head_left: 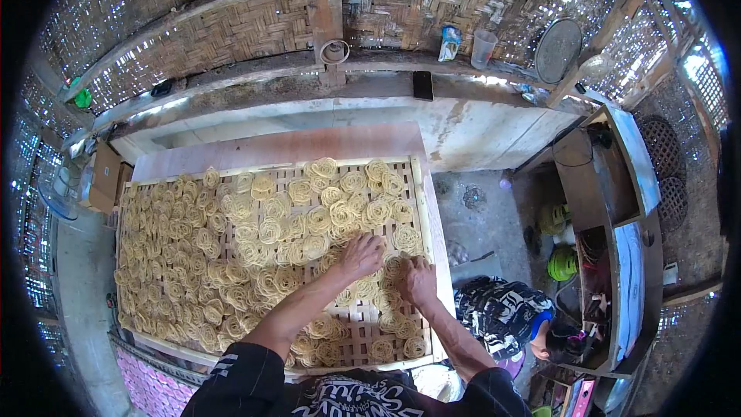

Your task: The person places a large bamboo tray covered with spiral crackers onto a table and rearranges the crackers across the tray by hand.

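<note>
Many round coiled noodle nests (315, 247), pale yellow, lie on a woven bamboo tray (356, 332) with a light wooden frame. My left hand (361, 256) reaches over the right half of the tray, its bent fingers closed on a noodle nest that the hand mostly covers. Close beside it, near the tray's right edge, my right hand (419, 282) has its fingers curled around another noodle nest (395, 266), partly hidden beneath them. Nests are packed and overlapping on the left; bamboo slats show between those at the lower right.
The tray rests on a wooden board (309, 144). A co-worker (502, 316) in a patterned shirt crouches at the right, beside a wooden cabinet (590, 185). Green gas cylinders (562, 262) stand behind. A phone (423, 86) and a plastic cup (484, 48) are along the wall ledge.
</note>
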`<control>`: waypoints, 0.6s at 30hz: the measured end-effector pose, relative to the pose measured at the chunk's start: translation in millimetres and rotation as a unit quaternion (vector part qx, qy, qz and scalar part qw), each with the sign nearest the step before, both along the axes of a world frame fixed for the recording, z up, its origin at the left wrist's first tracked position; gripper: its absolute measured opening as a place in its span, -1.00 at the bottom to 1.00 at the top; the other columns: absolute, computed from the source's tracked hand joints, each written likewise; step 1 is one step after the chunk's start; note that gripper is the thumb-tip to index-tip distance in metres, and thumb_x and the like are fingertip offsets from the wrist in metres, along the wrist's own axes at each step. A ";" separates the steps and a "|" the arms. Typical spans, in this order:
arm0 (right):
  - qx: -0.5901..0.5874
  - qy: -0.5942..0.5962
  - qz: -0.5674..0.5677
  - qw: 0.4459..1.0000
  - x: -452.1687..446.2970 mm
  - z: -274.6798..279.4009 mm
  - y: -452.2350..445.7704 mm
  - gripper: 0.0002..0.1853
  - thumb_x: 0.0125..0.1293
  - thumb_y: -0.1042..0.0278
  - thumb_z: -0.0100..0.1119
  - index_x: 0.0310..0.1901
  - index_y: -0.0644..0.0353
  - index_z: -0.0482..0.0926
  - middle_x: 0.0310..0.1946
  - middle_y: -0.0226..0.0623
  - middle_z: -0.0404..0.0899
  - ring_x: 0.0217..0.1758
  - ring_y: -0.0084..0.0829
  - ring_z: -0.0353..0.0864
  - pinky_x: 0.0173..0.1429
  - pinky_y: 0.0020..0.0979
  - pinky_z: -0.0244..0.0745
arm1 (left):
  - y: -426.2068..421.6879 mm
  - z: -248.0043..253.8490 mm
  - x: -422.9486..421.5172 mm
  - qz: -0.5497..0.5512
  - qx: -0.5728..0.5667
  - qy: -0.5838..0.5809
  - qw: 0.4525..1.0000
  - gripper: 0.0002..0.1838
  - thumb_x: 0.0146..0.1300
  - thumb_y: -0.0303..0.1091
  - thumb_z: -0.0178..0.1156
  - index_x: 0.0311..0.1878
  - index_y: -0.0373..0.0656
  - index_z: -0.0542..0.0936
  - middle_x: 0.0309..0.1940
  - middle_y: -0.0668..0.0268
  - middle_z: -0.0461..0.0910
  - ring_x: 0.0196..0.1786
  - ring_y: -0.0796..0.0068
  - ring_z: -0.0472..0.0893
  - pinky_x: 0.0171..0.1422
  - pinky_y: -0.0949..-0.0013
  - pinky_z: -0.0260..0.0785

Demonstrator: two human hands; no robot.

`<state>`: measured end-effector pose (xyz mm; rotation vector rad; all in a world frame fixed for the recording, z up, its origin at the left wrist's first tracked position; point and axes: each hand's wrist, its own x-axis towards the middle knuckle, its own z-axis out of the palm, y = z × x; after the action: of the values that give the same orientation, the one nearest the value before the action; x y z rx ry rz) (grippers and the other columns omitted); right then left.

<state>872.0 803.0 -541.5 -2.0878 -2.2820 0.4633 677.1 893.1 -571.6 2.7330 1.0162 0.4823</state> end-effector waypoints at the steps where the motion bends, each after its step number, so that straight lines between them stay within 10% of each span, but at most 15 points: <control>1: 0.016 0.021 -0.034 0.999 -0.7 -10.0 1.7 -0.42 0.11 0.09 0.33 0.15 0.19 0.51 0.00 -0.07 0.50 0.05 -0.04 0.52 0.07 -0.12 0.44 | -0.5 -1.6 2.5 0.002 0.022 0.014 1.000 -0.73 0.07 -0.24 0.32 -0.19 -0.18 0.67 -0.12 0.21 0.54 0.00 0.20 0.51 0.15 0.06 0.44; 5: 0.014 0.151 -0.168 0.974 -1.6 -43.9 6.3 -0.49 -0.01 0.14 0.43 -0.05 0.25 0.60 -0.24 -0.06 0.62 -0.21 -0.02 0.64 -0.15 -0.12 0.54 | 3.4 -5.6 8.3 0.097 -0.125 -0.019 0.987 -0.81 0.14 -0.24 0.25 -0.29 -0.13 0.71 -0.32 0.18 0.60 -0.25 0.21 0.61 -0.07 0.12 0.54; 11: -0.039 0.306 -0.243 0.920 -16.5 -12.1 13.1 -0.65 0.02 0.20 0.45 -0.27 0.27 0.59 -0.47 -0.13 0.63 -0.35 -0.17 0.66 -0.19 -0.18 0.54 | 31.4 37.8 0.7 0.380 -0.288 -0.303 0.825 -0.79 0.17 -0.30 0.23 -0.21 -0.21 0.71 -0.46 0.10 0.58 -0.29 0.03 0.65 -0.05 0.20 0.52; 18: 0.160 0.185 -0.107 0.964 -27.4 34.5 20.1 -0.72 0.14 0.22 0.41 -0.23 0.19 0.59 -0.32 -0.14 0.62 -0.29 -0.11 0.63 -0.15 -0.16 0.52 | -29.8 33.0 -30.6 0.195 -0.145 -0.045 0.969 -0.52 0.23 -0.22 0.33 0.18 -0.20 0.56 0.13 0.14 0.43 0.22 0.12 0.43 0.39 0.11 0.28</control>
<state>844.6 823.0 -507.0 -1.8736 -1.7674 0.4026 646.5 863.3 -538.6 2.2411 1.4787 0.4655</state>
